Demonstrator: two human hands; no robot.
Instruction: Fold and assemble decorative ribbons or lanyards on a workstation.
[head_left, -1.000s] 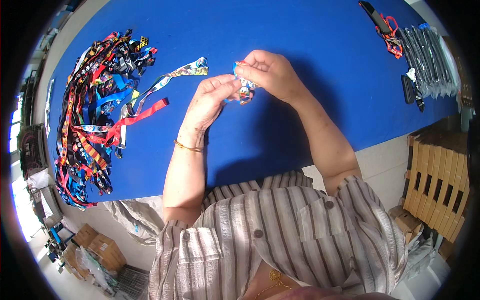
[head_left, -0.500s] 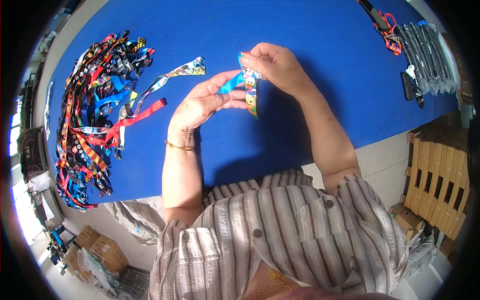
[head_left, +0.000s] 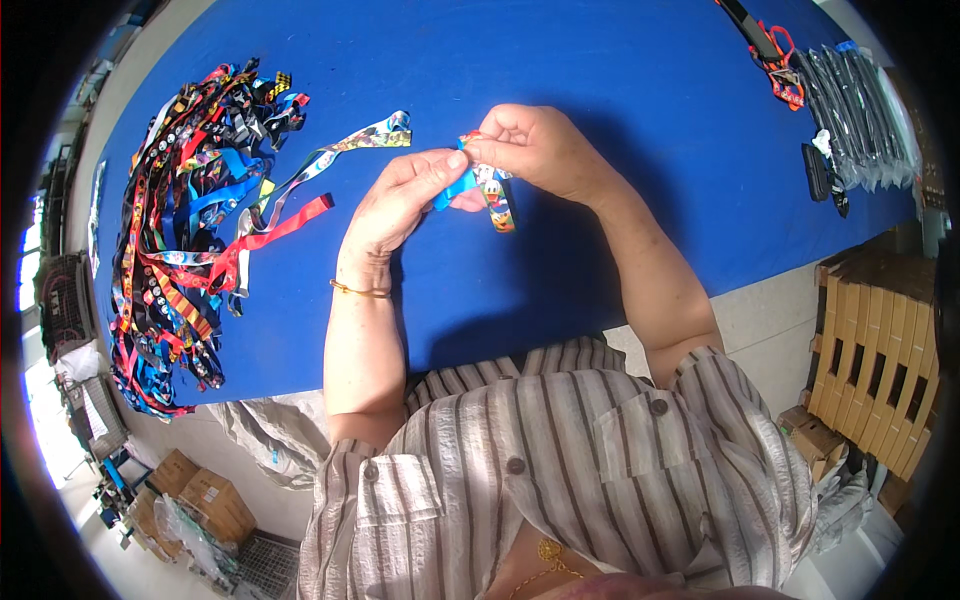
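Note:
A printed ribbon strap [head_left: 497, 203] with cartoon figures and a plain blue back is held up over the blue table [head_left: 640, 60]. My left hand [head_left: 405, 195] pinches its blue side between thumb and fingers. Close beside it, my right hand [head_left: 528, 148] grips the strap's upper part, with the fingers curled in. The fingertips of both hands nearly meet, and a short loop of the strap hangs below them. A large heap of colourful straps [head_left: 180, 240] lies to the left. From it, a light patterned strap [head_left: 345, 148] and a red strap [head_left: 285, 230] stretch toward my left hand.
At the far right lie black items in clear plastic sleeves [head_left: 855, 115], a red-orange strap bundle [head_left: 782, 75] and a small black object [head_left: 815, 172]. Cardboard pieces [head_left: 875, 350] stand below the table's right edge. Cardboard boxes [head_left: 215, 505] sit on the floor at lower left.
My hands have come closer together. My left hand's fingers have closed on the strap near its top, and the hanging part is folded into a shorter loop.

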